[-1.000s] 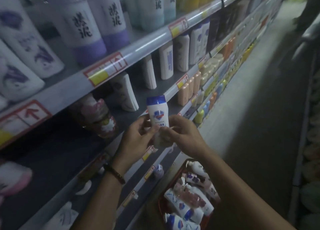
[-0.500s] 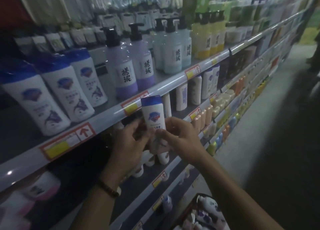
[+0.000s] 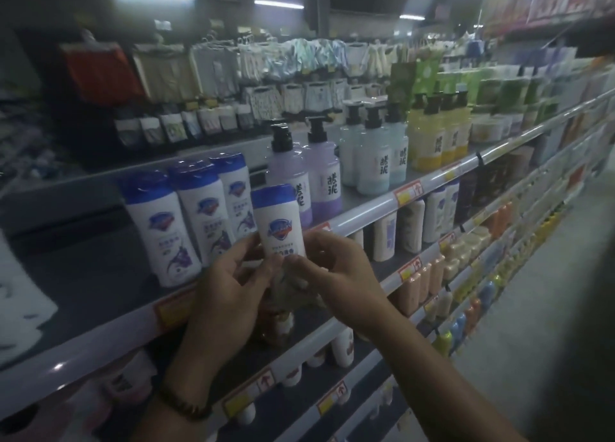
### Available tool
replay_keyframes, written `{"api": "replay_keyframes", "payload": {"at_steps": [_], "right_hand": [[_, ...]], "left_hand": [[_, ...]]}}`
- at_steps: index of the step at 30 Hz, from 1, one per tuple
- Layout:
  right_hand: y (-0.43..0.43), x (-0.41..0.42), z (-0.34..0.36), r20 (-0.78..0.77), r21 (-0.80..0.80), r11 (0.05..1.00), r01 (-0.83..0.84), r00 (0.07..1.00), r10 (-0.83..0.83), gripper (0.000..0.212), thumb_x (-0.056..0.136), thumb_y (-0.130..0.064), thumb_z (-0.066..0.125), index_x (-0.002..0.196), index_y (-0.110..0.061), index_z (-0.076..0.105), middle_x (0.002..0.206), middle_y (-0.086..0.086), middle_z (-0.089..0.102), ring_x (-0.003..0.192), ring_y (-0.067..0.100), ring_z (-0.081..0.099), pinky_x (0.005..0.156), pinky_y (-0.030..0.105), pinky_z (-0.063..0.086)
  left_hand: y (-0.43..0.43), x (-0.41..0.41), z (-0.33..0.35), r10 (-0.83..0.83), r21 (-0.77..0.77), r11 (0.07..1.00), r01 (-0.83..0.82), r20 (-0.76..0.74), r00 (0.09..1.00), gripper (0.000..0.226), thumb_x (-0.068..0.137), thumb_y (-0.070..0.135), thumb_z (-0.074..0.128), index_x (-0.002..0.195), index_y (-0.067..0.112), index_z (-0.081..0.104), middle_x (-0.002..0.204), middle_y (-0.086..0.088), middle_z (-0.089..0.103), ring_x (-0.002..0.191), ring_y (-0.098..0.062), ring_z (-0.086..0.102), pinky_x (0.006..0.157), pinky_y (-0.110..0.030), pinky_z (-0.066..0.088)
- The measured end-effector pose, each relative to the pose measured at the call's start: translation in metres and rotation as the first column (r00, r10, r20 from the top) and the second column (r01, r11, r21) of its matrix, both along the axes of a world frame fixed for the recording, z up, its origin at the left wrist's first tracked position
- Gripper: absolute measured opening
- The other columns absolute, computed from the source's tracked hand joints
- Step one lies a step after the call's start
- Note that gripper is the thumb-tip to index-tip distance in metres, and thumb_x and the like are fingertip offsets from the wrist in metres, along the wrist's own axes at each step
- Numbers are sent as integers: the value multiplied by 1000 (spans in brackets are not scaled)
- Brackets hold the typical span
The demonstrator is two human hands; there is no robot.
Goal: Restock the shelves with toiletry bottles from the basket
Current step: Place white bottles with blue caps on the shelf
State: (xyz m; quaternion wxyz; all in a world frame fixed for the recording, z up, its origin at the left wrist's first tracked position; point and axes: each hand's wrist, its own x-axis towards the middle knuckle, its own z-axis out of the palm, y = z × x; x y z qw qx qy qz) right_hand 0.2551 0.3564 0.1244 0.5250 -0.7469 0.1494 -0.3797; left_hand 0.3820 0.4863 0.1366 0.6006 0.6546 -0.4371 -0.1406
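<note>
A white toiletry bottle with a blue cap (image 3: 280, 223) stands upright in the air, level with the front edge of the upper shelf (image 3: 369, 213). My left hand (image 3: 229, 295) grips its lower left side and my right hand (image 3: 336, 275) pinches its lower right side. Just left of it, three matching white bottles with blue caps (image 3: 186, 222) stand in a row on that shelf. The basket is out of view.
Purple, pale blue and yellow pump bottles (image 3: 321, 175) stand on the same shelf to the right. Lower shelves (image 3: 299, 351) hold more bottles. Hanging goods line the wall above. The aisle floor (image 3: 549, 308) runs along the right.
The bottle has risen in both hands from the lower shelf level to the upper shelf's edge. My view tilted up, so the basket dropped out of sight.
</note>
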Motion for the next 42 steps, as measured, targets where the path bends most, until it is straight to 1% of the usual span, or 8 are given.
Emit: {"api": "replay_keyframes", "payload": {"at_steps": [5,9,13,20,24,28,35,42], "right_hand": [[18,25,15,5,-64,996,-69,998,70,28,98,-25,73,125,-25,69,115,-7,76,105,18,74,86,49,64],[34,49,25,-13,-122,985,-121,993,121,26,98,-25,72,125,-28,69,114,-8,75,104,12,73,87,44,65],[53,73,33,-38,-150,968,-199,980,196,30,99,-29,71,128,-29,67,116,-10,74,105,9,73,84,41,65],[92,115,35,-60,-140,936,-322,947,316,28,100,-27,69,128,-28,64,118,-9,73,107,7,72,86,38,65],[110,136,35,-66,-141,908,-395,919,389,28,101,-23,68,128,-26,62,118,-10,73,109,6,72,89,35,64],[124,153,37,-31,-137,887,-441,897,441,28,102,-15,67,129,-20,61,116,-9,74,108,8,73,89,31,63],[131,176,38,-21,-128,881,-455,890,456,30,101,-12,67,128,-21,59,118,-7,73,109,7,73,88,25,61],[127,199,37,-63,-187,919,-347,938,341,33,100,-19,70,129,-26,56,117,-14,72,108,-5,69,87,20,61]], "left_hand": [[27,18,12,98,-31,995,-98,-3,995,55,84,53,67,137,46,61,122,21,73,112,2,69,81,-23,61],[49,31,16,145,-84,986,-147,-26,989,40,93,38,70,131,44,63,121,20,74,110,0,71,83,-31,64],[73,46,18,220,-109,970,-218,3,976,44,97,31,69,138,44,58,121,23,73,110,4,69,77,-16,60],[117,69,20,377,-119,922,-368,68,924,46,97,31,69,137,48,54,123,17,72,111,1,69,81,-25,62],[139,79,22,479,-152,873,-464,85,874,49,89,40,71,136,44,56,117,15,72,106,0,71,77,-25,62],[153,84,25,591,-169,806,-567,198,782,46,89,33,78,124,51,54,109,25,70,102,11,68,76,-9,55],[170,89,20,722,-263,691,-673,296,626,45,90,22,80,132,29,65,112,20,73,98,8,70,77,-14,59],[173,89,-7,664,-181,747,-640,234,710,50,89,14,81,125,41,61,112,22,72,100,8,70,73,-7,54]]}}
